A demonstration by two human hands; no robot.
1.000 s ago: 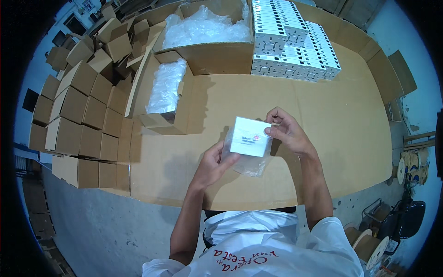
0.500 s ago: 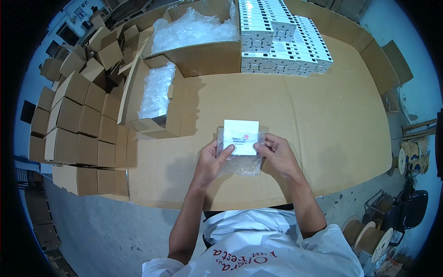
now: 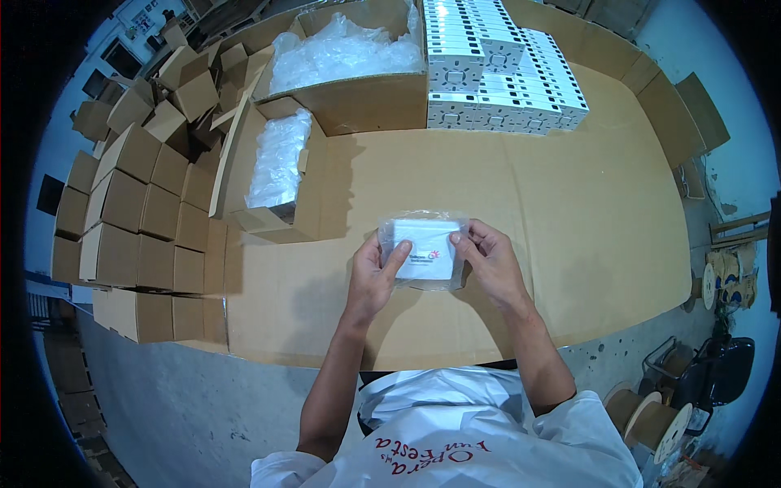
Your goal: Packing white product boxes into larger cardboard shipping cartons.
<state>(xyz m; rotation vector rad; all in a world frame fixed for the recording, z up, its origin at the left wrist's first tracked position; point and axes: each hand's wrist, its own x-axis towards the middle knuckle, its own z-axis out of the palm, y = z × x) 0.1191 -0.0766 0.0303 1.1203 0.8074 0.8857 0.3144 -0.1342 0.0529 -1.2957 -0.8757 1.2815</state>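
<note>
Between my two hands is a clear plastic bag [image 3: 439,284] with a flat white square box [image 3: 428,236] lying inside it. Printing and a small pink mark show on the box's face. My left hand [image 3: 379,272] pinches the bag's left side, thumb on top against the box's edge. On the right side, my right hand [image 3: 490,262] grips the bag the same way, its thumb near the box's upper right corner. The fingers beneath are partly hidden. Both hands hold it just above the cardboard-covered table.
A long open carton [image 3: 313,213] with wrapped clear-plastic packs [image 3: 279,159] stands at left. Behind it, a larger carton [image 3: 366,106] holds clear bags [image 3: 346,57]. White patterned boxes [image 3: 508,110] are stacked at the back. Brown cartons [image 3: 122,203] pile up along the left edge.
The white box has slid down toward me into the plastic bag; its far end stuck out beyond the bag before. Both hands keep their grip on the sides.
</note>
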